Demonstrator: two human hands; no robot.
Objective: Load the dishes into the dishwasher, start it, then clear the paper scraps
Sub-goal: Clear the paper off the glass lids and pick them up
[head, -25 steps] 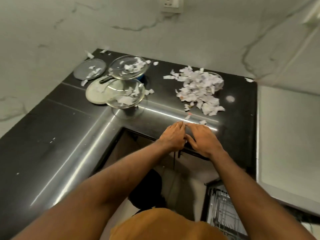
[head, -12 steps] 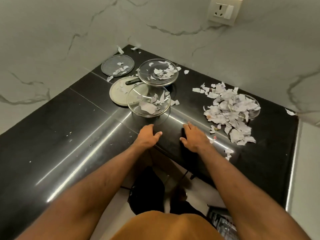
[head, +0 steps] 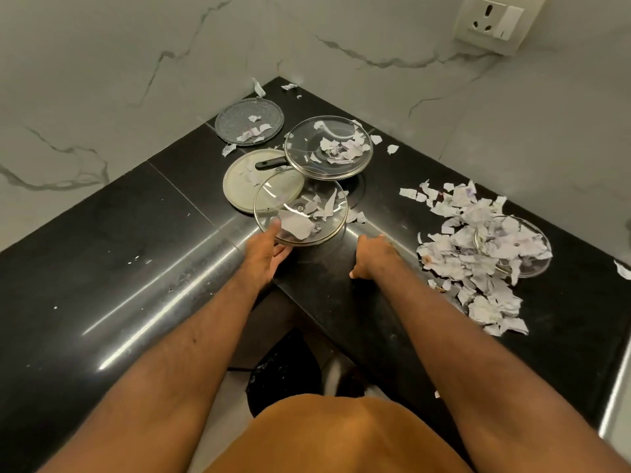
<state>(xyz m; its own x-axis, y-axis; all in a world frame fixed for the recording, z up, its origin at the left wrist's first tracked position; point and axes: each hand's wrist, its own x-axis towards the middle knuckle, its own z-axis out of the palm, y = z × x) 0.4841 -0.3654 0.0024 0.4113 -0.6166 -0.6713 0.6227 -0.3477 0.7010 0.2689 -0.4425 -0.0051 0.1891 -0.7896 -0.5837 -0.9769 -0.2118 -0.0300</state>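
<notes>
Paper scraps: a dense heap point(head: 478, 257) lies on the right of the frame, with looser pieces scattered over the lids at upper centre and a few by the wall corner.
Near glass lid point(head: 300, 211): centre of the frame, holding several scraps, its far-left edge overlapping the cream lid.
Far glass lid point(head: 328, 147): just above the near one, scraps piled on its right half.
Cream lid point(head: 244, 182): left of the glass lids, a black handle at its top edge.
Grey speckled lid point(head: 249, 121): upper centre-left, apart from the others, a few scraps on it.
Buried glass lid point(head: 532, 264): right side, mostly covered by the heap.
Left hand point(head: 264, 254): fingers loosely spread, fingertips at the near rim of the near glass lid; whether it grips cannot be told.
Right hand point(head: 372, 254): fingers curled downward on the bench, holding nothing, between the near glass lid and the heap.
Bench point(head: 102, 268): glossy black, L-shaped corner against marble walls.
Wall socket point(head: 491, 23): upper right.
</notes>
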